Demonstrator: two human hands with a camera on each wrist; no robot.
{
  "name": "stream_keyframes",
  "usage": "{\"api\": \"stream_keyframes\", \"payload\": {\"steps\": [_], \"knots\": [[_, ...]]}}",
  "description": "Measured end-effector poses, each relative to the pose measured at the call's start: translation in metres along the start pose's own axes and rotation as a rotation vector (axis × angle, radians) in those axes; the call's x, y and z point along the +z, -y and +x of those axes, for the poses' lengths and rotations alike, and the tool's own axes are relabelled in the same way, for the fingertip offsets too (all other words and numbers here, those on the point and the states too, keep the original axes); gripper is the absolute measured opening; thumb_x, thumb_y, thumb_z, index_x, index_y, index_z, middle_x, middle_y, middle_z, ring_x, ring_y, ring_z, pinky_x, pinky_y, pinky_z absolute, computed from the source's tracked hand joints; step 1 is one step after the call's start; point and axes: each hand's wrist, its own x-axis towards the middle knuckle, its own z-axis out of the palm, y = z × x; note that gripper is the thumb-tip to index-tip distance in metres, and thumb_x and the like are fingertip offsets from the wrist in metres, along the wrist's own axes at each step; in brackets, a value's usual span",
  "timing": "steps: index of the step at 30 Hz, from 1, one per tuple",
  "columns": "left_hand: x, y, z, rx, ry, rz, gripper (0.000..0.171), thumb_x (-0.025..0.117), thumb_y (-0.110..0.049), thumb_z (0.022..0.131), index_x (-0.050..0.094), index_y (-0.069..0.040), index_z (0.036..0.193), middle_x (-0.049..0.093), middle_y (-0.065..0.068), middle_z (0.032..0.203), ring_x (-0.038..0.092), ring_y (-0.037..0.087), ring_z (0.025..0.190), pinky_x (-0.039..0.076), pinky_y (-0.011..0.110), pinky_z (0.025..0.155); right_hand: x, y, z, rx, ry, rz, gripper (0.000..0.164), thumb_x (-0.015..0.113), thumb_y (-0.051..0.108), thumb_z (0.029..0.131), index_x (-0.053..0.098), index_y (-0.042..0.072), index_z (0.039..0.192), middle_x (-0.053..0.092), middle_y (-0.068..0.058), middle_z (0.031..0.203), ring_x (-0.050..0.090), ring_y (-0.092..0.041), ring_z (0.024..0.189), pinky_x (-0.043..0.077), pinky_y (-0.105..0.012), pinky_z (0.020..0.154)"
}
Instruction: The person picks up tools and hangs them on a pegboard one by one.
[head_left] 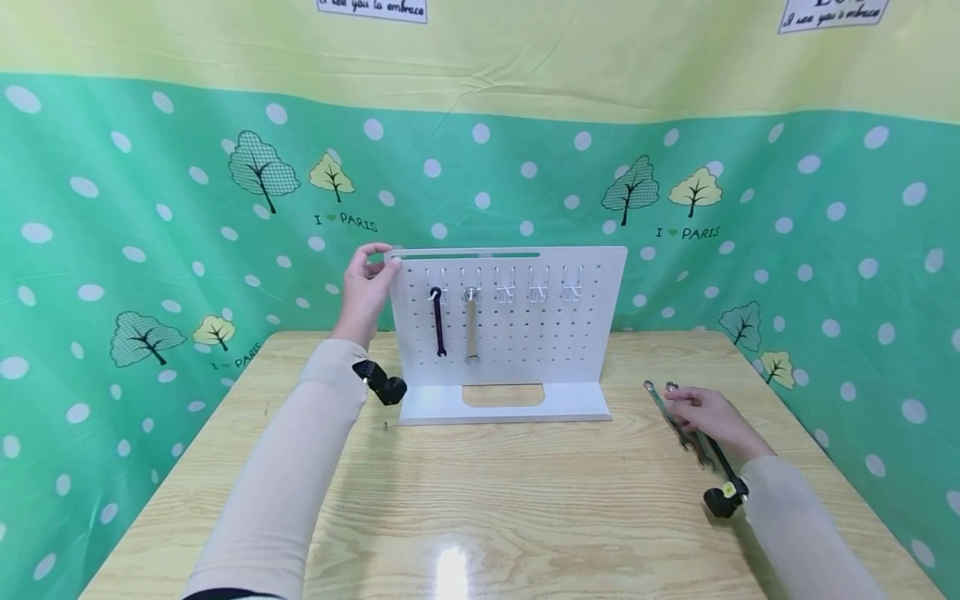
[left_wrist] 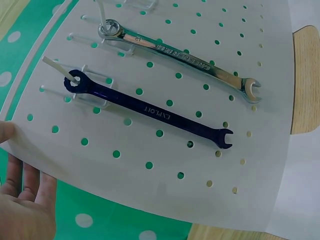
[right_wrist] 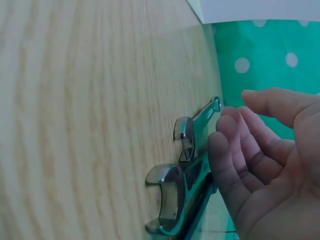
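My left hand [head_left: 364, 292] holds the upper left corner of a white pegboard stand [head_left: 540, 346], thumb in front and fingers behind. On its hooks hang a dark blue combination wrench [left_wrist: 155, 111] and, just to the right, a silver combination wrench [left_wrist: 187, 60], both ring end up. At the right of the table, my right hand [head_left: 708, 417] hovers over shiny wrenches lying close together. One wrench [head_left: 662, 403] shows left of the hand; another wrench [right_wrist: 172, 197] is partly hidden by it. In the right wrist view the fingers are loosely bent, with the thumb apart from them.
Several white wire hooks [head_left: 538, 292] on the right part of the board bear nothing. The board's flat base [head_left: 506, 414] rests on the wooden table [head_left: 480, 500]. A green dotted curtain [head_left: 480, 175] hangs close behind and along both sides.
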Motion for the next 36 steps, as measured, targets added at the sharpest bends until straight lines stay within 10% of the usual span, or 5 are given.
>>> {"api": "stream_keyframes", "payload": {"steps": [25,36], "knots": [[0.001,0.001,0.0,0.005,-0.01,0.007,0.03,0.062,-0.029,0.101,0.055,-0.021,0.13,0.054,0.01,0.123,0.056,0.026,0.112,0.047,0.042,0.099,0.005,-0.004,0.015,0.086,-0.088,-0.159,0.041,0.066,0.026,0.096,0.064,-0.009,0.116,0.066,-0.018,0.104,0.062,-0.023,0.083,0.055,-0.038,0.071],[0.0,0.0,0.0,0.004,-0.009,0.015,0.03,0.062,-0.03,0.101,0.055,-0.022,0.129,0.054,0.009,0.124,0.056,0.026,0.113,0.047,0.042,0.099,0.01,-0.002,0.019,0.139,-0.112,-0.184,0.034,0.069,0.031,0.092,0.07,-0.002,0.096,0.057,-0.005,0.073,0.052,-0.021,0.067,0.045,-0.034,0.056]]}}
